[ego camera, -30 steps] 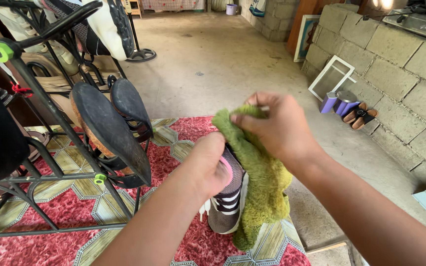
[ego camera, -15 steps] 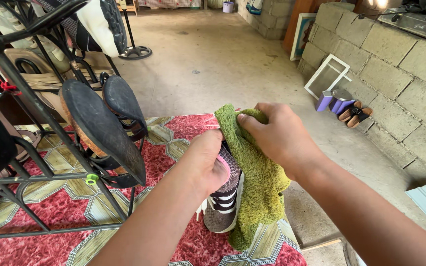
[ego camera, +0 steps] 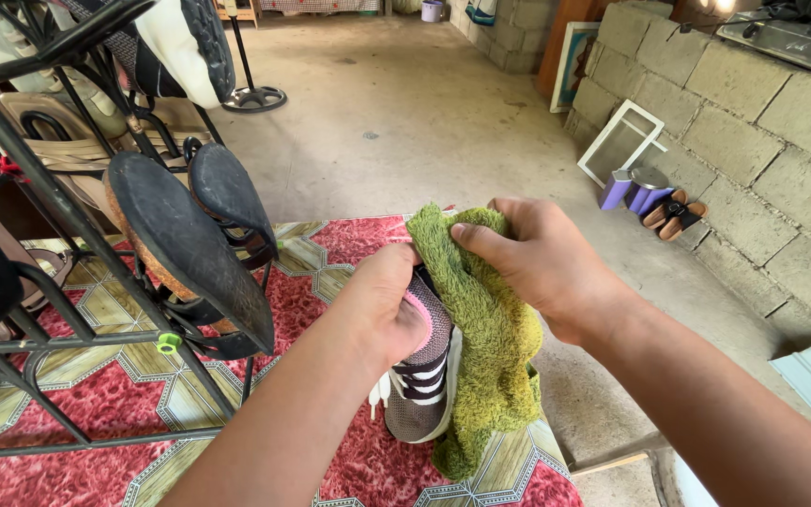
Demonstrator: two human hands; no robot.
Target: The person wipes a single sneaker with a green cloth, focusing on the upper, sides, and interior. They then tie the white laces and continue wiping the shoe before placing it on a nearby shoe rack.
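Your left hand (ego camera: 391,305) grips the grey sneaker (ego camera: 421,380) over the red patterned rug (ego camera: 96,404); your right hand (ego camera: 542,263) pinches the green towel (ego camera: 490,347) against it. Hold firm, press evenly.

a black metal shoe rack (ego camera: 68,310) with upturned shoes (ego camera: 190,249) crowds the left, close beside the left hand (ego camera: 391,305). the concrete floor (ego camera: 405,113) ahead lies open. a block wall (ego camera: 753,141), sandals (ego camera: 673,214) and a white frame (ego camera: 623,141) line the right.
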